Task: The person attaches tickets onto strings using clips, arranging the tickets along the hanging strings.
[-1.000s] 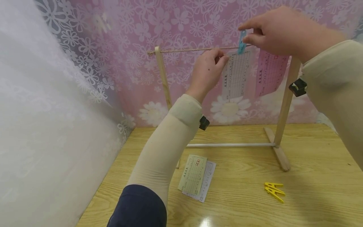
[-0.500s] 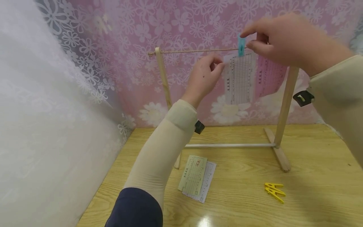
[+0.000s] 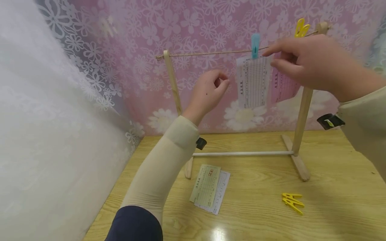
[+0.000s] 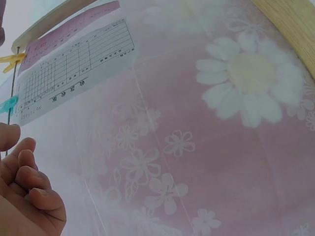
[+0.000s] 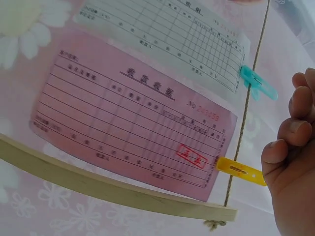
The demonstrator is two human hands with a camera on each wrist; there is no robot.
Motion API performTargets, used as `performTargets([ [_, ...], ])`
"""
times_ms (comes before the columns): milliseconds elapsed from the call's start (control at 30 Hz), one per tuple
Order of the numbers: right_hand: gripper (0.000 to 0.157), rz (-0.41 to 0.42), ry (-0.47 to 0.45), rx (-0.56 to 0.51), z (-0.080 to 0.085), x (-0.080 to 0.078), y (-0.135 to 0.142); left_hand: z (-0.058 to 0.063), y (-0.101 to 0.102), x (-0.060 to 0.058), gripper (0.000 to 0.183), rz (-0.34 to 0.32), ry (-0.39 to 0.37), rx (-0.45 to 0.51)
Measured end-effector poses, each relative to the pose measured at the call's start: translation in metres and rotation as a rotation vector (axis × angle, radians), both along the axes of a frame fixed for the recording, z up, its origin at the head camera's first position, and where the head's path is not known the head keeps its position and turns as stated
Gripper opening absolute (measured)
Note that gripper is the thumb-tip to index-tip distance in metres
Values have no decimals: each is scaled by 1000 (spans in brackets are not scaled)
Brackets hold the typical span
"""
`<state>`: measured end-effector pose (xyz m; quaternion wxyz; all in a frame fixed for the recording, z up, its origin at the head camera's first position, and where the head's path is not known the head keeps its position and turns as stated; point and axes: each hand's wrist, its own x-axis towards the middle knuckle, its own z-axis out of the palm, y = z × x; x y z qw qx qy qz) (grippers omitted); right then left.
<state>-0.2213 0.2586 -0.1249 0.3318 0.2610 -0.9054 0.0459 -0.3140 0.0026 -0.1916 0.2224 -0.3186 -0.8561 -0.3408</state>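
A white printed receipt slip [image 3: 252,82] hangs from the string [image 3: 208,53], pinned by a blue clothespin [image 3: 255,46]. To its right hangs a pink slip [image 5: 142,118], held by a yellow clothespin [image 5: 241,170]. My right hand [image 3: 316,63] hovers in front of the pink slip, fingers loosely bent with nothing between them. Left of the white slip is my left hand [image 3: 208,92], its fingers loosely curled and apart from the paper. In the left wrist view, the blue clothespin [image 4: 9,104] sits on the string just beyond the left fingers.
A wooden stand with a left post [image 3: 172,78] and a right post [image 3: 303,117] carries the string; a white rod [image 3: 241,154] joins its feet. On the table lie a pale yellow slip [image 3: 205,187] over a white one [image 3: 221,192], and yellow clothespins [image 3: 292,202].
The right hand has let go of the blue clothespin and moved right and down. The left hand has released the white slip's edge and drawn back left and down. The white slip hangs by the clothespin.
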Motion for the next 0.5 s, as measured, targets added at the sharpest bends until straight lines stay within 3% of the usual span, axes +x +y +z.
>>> performTargets([
  [300, 29, 23, -58, -43, -28, 2, 8, -16, -11, 12, 22, -16, -14, -61],
  [500, 26, 25, -93, -59, -45, 6, 13, -28, -17, 19, 22, -68, -17, -84],
])
